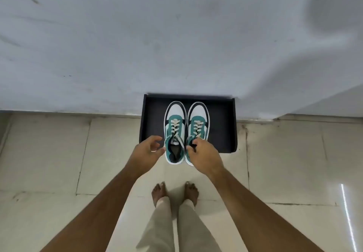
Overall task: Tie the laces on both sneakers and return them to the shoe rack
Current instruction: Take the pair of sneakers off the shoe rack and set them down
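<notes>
A pale grey wall point(176, 35) is filling the upper half of the head view, and a floor of large cream tiles point(49, 153) is spreading below it, with a bright streak of reflected light lying at the lower right. Against the foot of the wall a low black shoe rack point(222, 130) is sitting on the floor, its flat top bearing the pair of sneakers side by side, toes pointing toward the wall and heels jutting past the rack's near edge. The person is standing barefoot just behind it in light trousers point(165, 228), both bare forearms reaching forward. The left sneaker point(175, 132) and the right sneaker point(197, 130) are showing white toes, dark trim and teal panels, and are almost touching each other. The right hand point(204, 153) is closing on the right sneaker at its collar, fingers curled over the opening and hiding the heel. The left hand point(146, 149) is hovering unclenched just beside the left sneaker's heel, thumb and fingers spread, grasping nothing. Cream laces point(174, 125) are criss-crossing both tongues; whether they are knotted cannot be told.
</notes>
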